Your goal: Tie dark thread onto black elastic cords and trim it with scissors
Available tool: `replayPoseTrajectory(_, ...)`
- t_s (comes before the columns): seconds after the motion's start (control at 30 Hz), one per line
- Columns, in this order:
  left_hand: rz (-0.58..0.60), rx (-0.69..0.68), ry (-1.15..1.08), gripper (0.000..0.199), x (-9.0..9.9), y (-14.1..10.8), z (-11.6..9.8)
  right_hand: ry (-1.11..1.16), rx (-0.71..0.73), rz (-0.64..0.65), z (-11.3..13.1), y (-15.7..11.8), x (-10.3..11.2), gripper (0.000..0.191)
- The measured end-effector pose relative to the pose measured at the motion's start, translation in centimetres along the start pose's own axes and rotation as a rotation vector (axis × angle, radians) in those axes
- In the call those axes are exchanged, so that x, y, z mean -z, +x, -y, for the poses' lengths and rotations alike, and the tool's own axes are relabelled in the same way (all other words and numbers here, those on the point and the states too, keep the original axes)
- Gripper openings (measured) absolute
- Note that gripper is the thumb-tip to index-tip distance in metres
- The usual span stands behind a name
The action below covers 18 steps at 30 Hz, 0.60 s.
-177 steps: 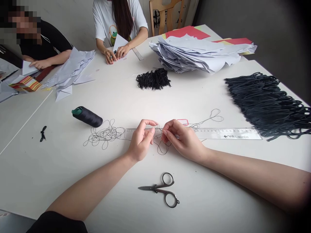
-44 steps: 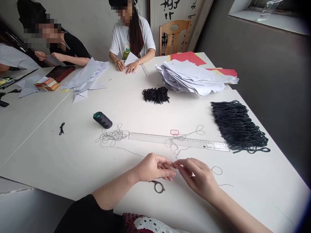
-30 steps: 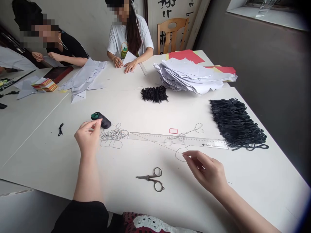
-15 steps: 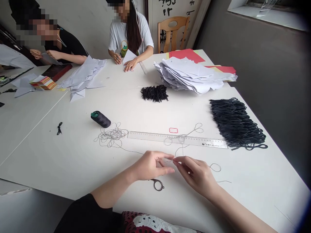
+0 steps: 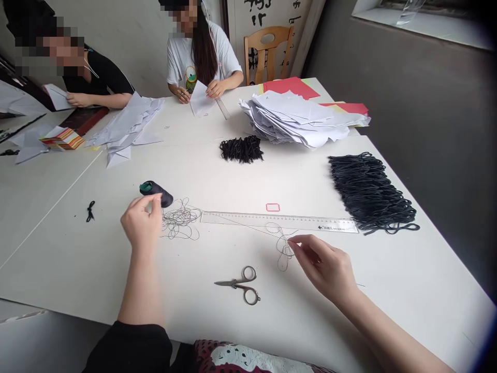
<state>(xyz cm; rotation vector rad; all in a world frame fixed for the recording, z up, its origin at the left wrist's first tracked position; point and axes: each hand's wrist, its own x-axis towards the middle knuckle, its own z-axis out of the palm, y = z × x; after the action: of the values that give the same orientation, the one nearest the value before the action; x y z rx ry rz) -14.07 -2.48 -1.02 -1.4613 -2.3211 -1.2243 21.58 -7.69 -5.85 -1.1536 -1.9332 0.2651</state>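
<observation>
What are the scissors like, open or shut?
Shut. The scissors have both blades closed together into one point aimed left, and they lie flat with no hand on them.

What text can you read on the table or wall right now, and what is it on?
Ruler: print near its right end, too blurred to read; scale numbers too small.
Wall panel: black brush characters, too blurred to quote.
Nothing else is readable.
</observation>
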Motion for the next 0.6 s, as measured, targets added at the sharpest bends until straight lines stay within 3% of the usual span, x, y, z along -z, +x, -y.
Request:
replayPoseTrajectory(0.1, -0.088, -0.090, 0.086, 0.036, 0.3, 0.2, 0.1, 0.014, -0.001, 0.061, 0.3, 0.0, -0.2, 0.009)
replayPoseTrajectory(0.17, -0.089, -0.178, -0.056, 0.039, 0.1, -1.3, -1.5, 0.038, 0.013, 0.111, 0.6, -0.1, -0.4, 0.009)
replayPoseTrajectory(0.2, -0.025, -0.219, -0.173, 0.034, -0.1, -2.5, -2.6, 0.055, 0.025, 0.134, 0.7, -0.2, -0.5, 0.009)
replayPoseTrajectory(0.23, 0.113, -0.235, -0.304, 0.030, -0.3, -3.8, -3.8, 0.073, 0.040, 0.153, 0.8, -0.3, -0.6, 0.009)
replayPoseTrajectory(0.27, 0.346, -0.206, -0.428, 0.028, -0.5, -5.4, -5.0, 0.090, 0.056, 0.170, 0.9, -0.4, -0.8, 0.009)
replayPoseTrajectory(0.37, 1.247, 0.070, -0.671, 0.053, -1.3, -9.9, -7.9, 0.122, 0.104, 0.194, 1.1, -0.7, -1.0, 0.009)
replayPoseTrajectory(0.4, 1.426, 0.140, -0.735, 0.054, -1.6, -11.1, -8.4, 0.131, 0.115, 0.198, 1.1, -0.7, -1.1, 0.009)
replayPoseTrajectory(0.47, 1.617, 0.223, -0.849, 0.042, -2.2, -12.5, -8.9, 0.144, 0.136, 0.206, 1.2, -0.7, -1.1, 0.008)
replayPoseTrajectory(0.5, 1.641, 0.276, -0.867, 0.036, -2.6, -12.8, -8.9, 0.144, 0.143, 0.208, 1.2, -0.7, -1.0, 0.008)
replayPoseTrajectory(0.6, 1.507, 0.375, -0.825, 0.037, -3.2, -11.4, -8.1, 0.117, 0.143, 0.189, 1.1, -0.4, -0.6, 0.008)
